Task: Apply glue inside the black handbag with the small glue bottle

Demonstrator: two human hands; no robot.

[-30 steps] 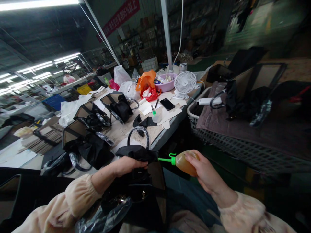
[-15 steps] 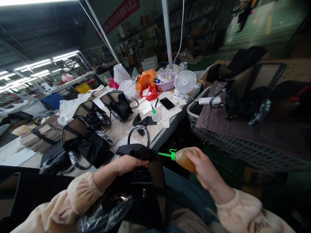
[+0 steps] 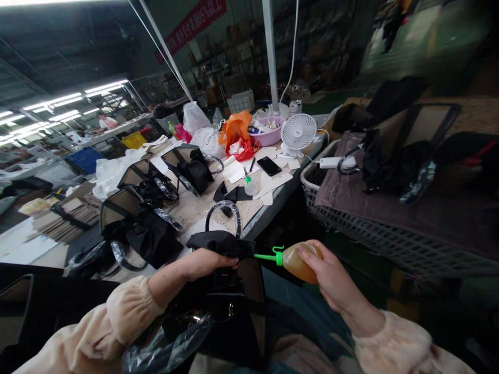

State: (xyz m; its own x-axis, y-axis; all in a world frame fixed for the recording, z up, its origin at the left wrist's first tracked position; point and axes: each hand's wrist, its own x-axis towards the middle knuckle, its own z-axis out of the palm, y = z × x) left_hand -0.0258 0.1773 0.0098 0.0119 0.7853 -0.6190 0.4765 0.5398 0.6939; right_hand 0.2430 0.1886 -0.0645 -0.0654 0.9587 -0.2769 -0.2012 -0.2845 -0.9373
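A black handbag (image 3: 234,332) stands in front of me, its upper edge gripped by my left hand (image 3: 206,264) with the thumb on top. One plastic-wrapped loop handle (image 3: 224,208) rises beyond that hand; loose clear plastic hangs over the bag's near side. My right hand (image 3: 323,270) is closed around a squeeze bottle (image 3: 298,261) of amber liquid, probably glue. The bottle's green nozzle points left, its tip at the bag's right upper edge. Whether the tip touches the fabric I cannot tell.
Several black handbags (image 3: 140,226) stand on the worktable (image 3: 249,213) to the left. Further back are a phone (image 3: 268,166), a small clear bottle (image 3: 250,186), a white fan (image 3: 298,132) and a purple basin (image 3: 267,136). A grey plastic basket (image 3: 362,234) stands at the right.
My right hand and the squeeze bottle have shifted slightly down, the nozzle now more level and a little lower on the bag's edge. My left hand keeps its grip.
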